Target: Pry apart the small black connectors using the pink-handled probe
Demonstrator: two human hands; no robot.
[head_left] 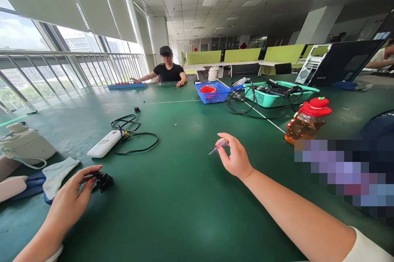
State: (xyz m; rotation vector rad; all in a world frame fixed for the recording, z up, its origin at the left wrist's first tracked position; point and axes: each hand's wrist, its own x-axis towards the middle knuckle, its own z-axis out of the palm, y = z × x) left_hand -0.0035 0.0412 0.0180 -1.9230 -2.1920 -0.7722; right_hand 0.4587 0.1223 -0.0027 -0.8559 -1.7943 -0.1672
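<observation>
Left hand point(70, 198) at lower left, grip clamped on a small black object point(105, 181), right hand point(235, 158) right of centre, grip closed around a slim pointed tool point(223, 143), above the green desk point(172, 217).

The left hand point(70, 193) reaches in from the lower left, its fingers point(87, 170) stretched forward and bent toward the thumb point(86, 189) in a pinch. The right forearm point(295, 213) slants in from the lower right; the right hand point(235, 157), well apart from the left, curls in a grip.
</observation>
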